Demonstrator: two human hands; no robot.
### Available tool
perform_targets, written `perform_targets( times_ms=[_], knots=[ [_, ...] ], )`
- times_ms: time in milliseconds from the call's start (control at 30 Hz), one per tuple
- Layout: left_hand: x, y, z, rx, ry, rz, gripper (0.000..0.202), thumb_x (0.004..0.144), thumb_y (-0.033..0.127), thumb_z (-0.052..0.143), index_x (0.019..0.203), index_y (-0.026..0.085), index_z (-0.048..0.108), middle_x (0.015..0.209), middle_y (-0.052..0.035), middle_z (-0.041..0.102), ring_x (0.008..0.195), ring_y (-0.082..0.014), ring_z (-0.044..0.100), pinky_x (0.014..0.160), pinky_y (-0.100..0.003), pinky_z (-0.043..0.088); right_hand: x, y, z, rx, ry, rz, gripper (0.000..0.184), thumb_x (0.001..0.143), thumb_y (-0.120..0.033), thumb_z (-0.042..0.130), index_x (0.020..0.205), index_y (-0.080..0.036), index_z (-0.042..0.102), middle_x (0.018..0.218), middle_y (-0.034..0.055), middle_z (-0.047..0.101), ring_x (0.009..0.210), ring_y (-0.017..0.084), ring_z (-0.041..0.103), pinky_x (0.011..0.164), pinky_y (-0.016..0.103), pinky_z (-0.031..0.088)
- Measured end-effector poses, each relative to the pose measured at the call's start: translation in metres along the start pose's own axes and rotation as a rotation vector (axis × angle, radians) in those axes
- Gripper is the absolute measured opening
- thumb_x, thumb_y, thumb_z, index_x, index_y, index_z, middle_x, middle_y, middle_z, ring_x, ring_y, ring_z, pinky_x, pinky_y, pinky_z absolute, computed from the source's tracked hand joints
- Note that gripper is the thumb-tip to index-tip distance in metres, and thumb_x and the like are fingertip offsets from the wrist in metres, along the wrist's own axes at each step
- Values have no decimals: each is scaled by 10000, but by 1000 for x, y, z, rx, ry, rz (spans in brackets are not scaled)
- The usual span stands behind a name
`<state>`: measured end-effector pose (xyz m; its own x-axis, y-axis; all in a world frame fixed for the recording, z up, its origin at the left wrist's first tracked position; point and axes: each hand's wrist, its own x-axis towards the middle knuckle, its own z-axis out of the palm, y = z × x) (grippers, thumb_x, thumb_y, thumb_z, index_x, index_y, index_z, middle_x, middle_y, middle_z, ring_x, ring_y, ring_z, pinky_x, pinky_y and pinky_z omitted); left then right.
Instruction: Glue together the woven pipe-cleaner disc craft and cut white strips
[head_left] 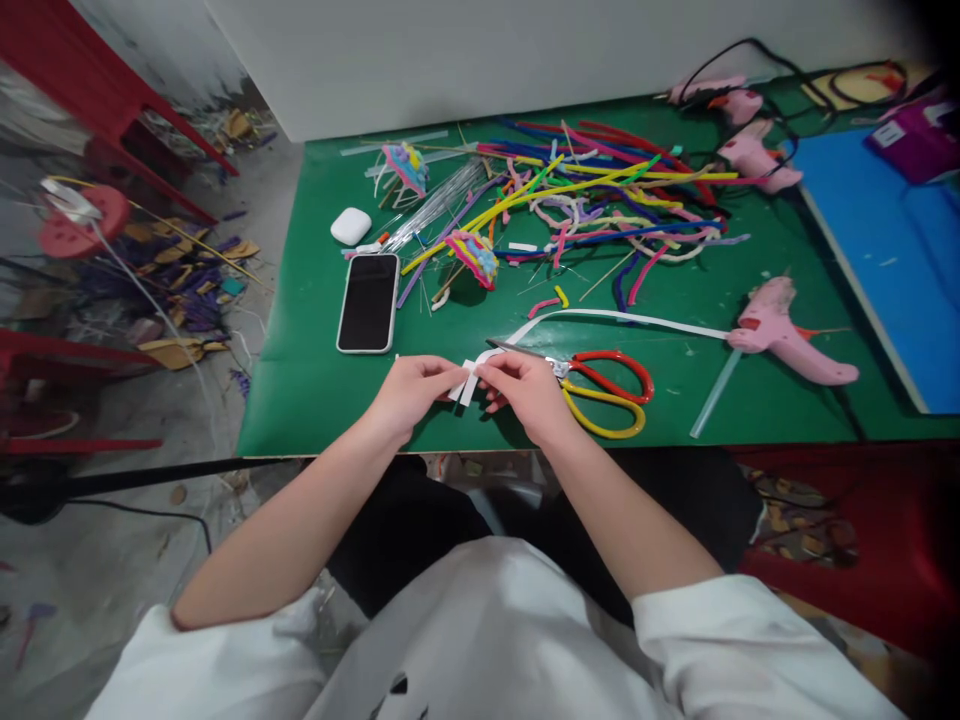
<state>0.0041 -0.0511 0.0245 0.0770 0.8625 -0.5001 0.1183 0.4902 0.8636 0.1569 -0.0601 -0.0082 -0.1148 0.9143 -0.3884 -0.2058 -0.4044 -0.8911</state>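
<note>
Near the table's front edge, my left hand (415,390) and my right hand (529,388) pinch a folded white strip (466,384) between thumbs and fingers. Its short ends hang down between the hands. A longer white band (615,315) curves away from behind my right hand toward a pink glue gun (787,335) on the right. Scissors (609,385) with one red and one yellow handle lie right beside my right hand, their blades partly behind it. Left of the hands rests a phone (368,303) with a dark screen.
Pipe cleaners (585,190) in many colours pile up at the back of the green table (300,400). Two small colourful umbrella-like pieces (474,260) lie among them. A white case (350,226) sits at the left. More glue guns (761,155) with cords and a blue board (892,260) occupy the right.
</note>
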Motion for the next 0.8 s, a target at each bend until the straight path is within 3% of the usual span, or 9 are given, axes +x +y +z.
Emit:
perform_targets(
  times_ms=[467, 800],
  knots=[
    [-1, -5, 7, -64, 39, 2, 257, 556, 356, 782, 632, 133, 681, 588, 0, 631, 549, -89, 534, 580, -238, 440, -4, -4, 1, 65, 23, 23, 194, 623, -281, 737, 714, -141, 638, 570, -26, 632, 497, 74, 589, 451, 178, 519],
    [-1, -6, 8, -59, 54, 12, 236, 571, 344, 777, 642, 136, 691, 605, -5, 646, 564, -86, 545, 597, -229, 445, -4, -1, 2, 74, 24, 21, 280, 575, -340, 779, 702, -147, 621, 549, -34, 629, 499, 79, 607, 490, 188, 545]
  ],
)
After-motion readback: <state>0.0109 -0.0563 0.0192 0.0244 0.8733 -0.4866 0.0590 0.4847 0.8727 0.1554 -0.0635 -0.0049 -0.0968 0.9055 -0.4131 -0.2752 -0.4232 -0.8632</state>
